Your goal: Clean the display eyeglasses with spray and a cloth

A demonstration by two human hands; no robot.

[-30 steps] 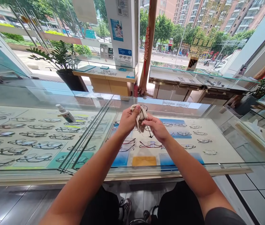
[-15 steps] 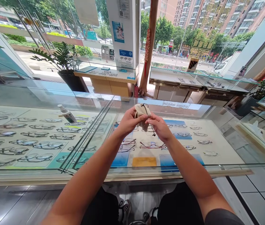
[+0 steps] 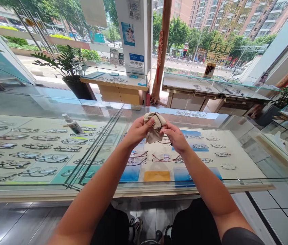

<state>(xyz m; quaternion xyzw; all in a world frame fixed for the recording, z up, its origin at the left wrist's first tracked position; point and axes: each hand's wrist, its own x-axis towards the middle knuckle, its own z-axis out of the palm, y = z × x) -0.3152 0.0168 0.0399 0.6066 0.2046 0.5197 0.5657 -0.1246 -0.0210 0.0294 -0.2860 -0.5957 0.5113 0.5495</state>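
Above the glass display counter, my left hand (image 3: pixel 139 131) is closed on a beige cleaning cloth (image 3: pixel 152 136), its thumb pressing on the cloth. A pair of dark-framed glasses (image 3: pixel 162 119) lies against the cloth, partly covered by it. My right hand (image 3: pixel 174 135) pinches the glasses at their right side, and a dark temple end shows beside its fingers. Most of the lenses are hidden by cloth and fingers. A white spray bottle (image 3: pixel 72 124) stands on the counter glass to the left of my hands.
Under the glass of the counter (image 3: pixel 235 179) lie rows of eyeglasses (image 3: pixel 52 158), blue cards (image 3: pixel 133 173) and an orange-yellow cloth (image 3: pixel 157 176). Beyond it stand a potted plant (image 3: pixel 79 86), a wooden post (image 3: pixel 162 51) and further display cases (image 3: pixel 184 85).
The cloth is more spread out over the glasses, and the glasses have turned a little. My left thumb has shifted up on the cloth. The spray bottle has stayed in place.
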